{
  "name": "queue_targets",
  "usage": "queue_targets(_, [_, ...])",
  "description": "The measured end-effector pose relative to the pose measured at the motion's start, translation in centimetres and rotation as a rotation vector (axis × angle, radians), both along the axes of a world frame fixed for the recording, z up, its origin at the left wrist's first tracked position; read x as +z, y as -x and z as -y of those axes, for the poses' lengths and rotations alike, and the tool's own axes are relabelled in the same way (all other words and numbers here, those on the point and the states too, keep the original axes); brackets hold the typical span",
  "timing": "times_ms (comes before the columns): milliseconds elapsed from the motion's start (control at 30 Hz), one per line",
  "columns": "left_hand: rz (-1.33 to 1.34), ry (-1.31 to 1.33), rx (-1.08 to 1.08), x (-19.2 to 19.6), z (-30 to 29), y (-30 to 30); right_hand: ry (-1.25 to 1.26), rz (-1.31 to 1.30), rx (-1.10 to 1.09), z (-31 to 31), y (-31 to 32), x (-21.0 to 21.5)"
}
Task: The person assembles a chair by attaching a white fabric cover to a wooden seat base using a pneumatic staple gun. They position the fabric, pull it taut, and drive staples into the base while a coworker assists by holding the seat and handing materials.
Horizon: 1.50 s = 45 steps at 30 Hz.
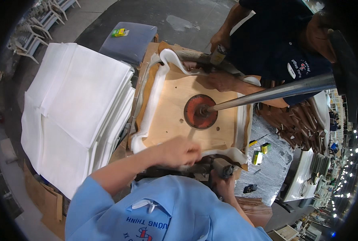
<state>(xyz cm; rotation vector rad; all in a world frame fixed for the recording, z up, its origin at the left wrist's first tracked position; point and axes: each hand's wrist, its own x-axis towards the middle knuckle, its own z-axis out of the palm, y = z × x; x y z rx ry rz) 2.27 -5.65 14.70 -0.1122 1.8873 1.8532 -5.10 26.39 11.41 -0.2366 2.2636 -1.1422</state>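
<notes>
A wooden seat panel (163, 112) lies under a round red press plate (193, 116) on a metal rod (275, 91). White padding (148, 120) and brown cover material (142, 105) stand up around its edges. My left hand (179, 152), blurred, is curled closed over the panel's near edge; whatever is in its fingers cannot be made out. At the near right corner my right hand (224, 184) grips a staple gun (223, 168). Across the panel, a co-worker's hand (220, 41) holds another staple gun (218, 54), and their other hand (222, 81) rests at the far edge.
White padding sheets (74, 100) are stacked at left. Behind them sits a grey cushion (128, 42) with a small green-yellow box (120, 32). On the plastic-wrapped table (267, 176) at right lie small boxes (257, 158), a yellow-handled tool (254, 142) and brown covers (295, 124).
</notes>
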Motion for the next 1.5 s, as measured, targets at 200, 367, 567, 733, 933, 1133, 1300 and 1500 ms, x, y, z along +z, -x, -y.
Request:
queue_targets(200, [-0.532, 0.929, -0.069, -7.5, -3.0, -8.2, -0.046, 0.093, -0.134, 2.4, -0.6, 1.9])
queue_targets(367, [-0.663, 0.929, -0.136, -9.5, -2.6, -6.3, -0.105, -0.002, -0.118, 1.7, -0.9, 1.4])
queue_targets(567, [-0.828, 0.865, -0.168, -11.5, -0.7, -4.5, -0.069, -0.034, -0.193, 2.8, -1.5, 2.0])
queue_targets(733, [-0.870, 0.673, -0.039, -13.7, 0.0, -4.0, 0.017, 0.024, -0.266, 2.8, -2.5, 2.2])
queue_targets(933, [-0.748, 0.631, 0.074, -13.3, 0.3, -4.6, 0.005, 0.259, -0.208, 6.5, -7.4, 4.6])
queue_targets(1133, [-0.714, 0.601, 0.212, -13.2, -0.1, -4.1, -0.039, 0.284, -0.182, 10.3, -7.9, 2.8])
queue_targets(1300, [-0.665, 0.606, 0.219, -13.0, -0.1, -3.9, -0.151, 0.286, -0.113, 11.8, -6.4, 2.7])
queue_targets(1500, [-0.631, 0.604, 0.230, -12.9, -0.3, -3.8, -0.145, 0.287, -0.158, 12.9, -6.4, 2.5])
